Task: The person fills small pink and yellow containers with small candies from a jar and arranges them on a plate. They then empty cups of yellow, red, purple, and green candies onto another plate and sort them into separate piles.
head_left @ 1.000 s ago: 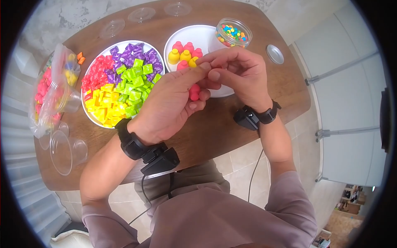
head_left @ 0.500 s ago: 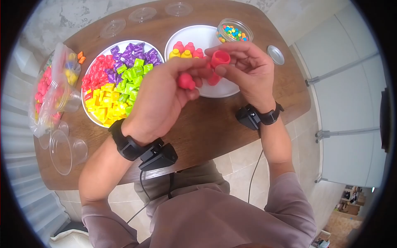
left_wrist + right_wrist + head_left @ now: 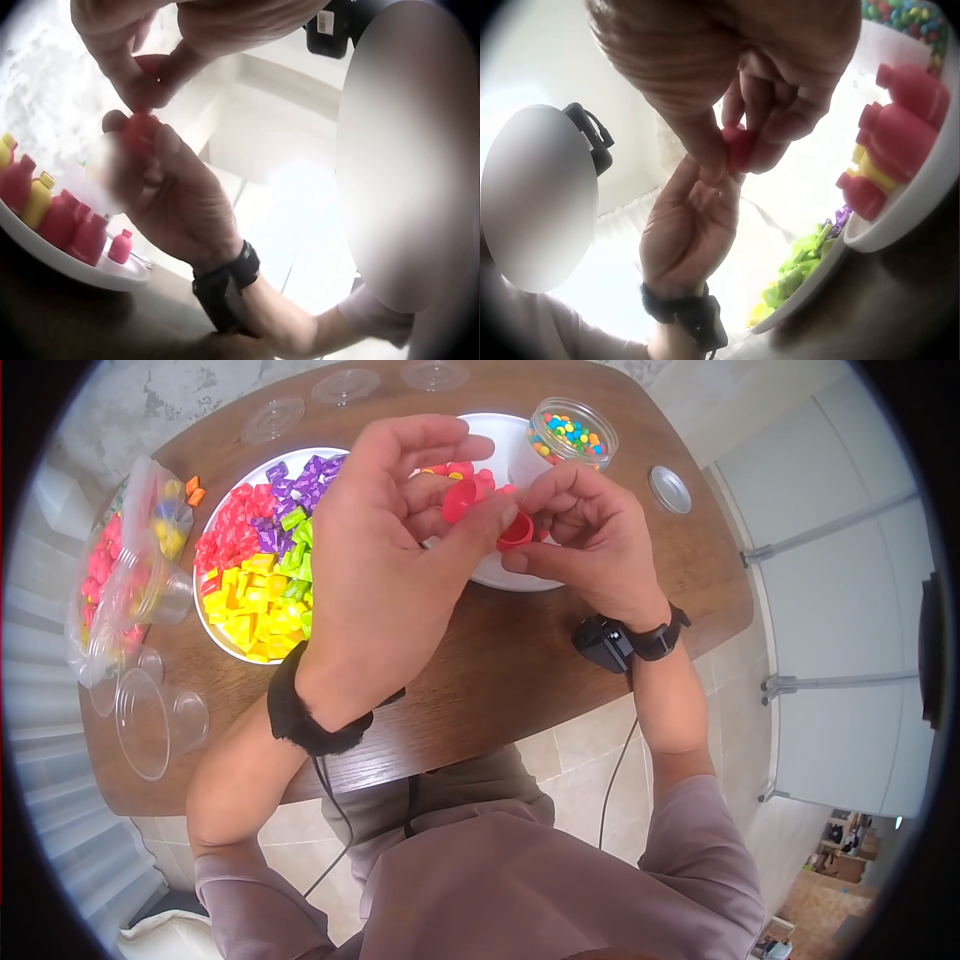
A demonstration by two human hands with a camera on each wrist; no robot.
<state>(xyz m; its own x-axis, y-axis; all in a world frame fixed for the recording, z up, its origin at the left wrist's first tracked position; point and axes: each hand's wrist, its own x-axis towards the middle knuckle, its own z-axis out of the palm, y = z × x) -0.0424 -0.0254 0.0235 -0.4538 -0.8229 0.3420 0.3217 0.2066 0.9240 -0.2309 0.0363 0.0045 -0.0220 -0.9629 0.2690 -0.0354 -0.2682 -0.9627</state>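
Observation:
Between the thumb and fingers of my left hand is a rounded pink piece of a small bottle-shaped container. My right hand pinches a hollow pink cup, its round mouth showing in the head view. The two pieces are close together, with the left thumb tip at the cup's rim. In the left wrist view, the right fingers hold the pink cup just below the left fingertips. Behind the hands, a white plate bears several pink bottles and yellow bottles, partly hidden.
A second white plate is heaped with wrapped red, purple, green and yellow sweets. A jar of coloured candies stands at the back right, near a silver lid. Clear lids, a plastic bag and clear cups edge the table.
My left hand has turned and risen, bringing the pink piece from its lower fingers up between thumb and fingers. The right hand's cup has tipped and shifted slightly lower.

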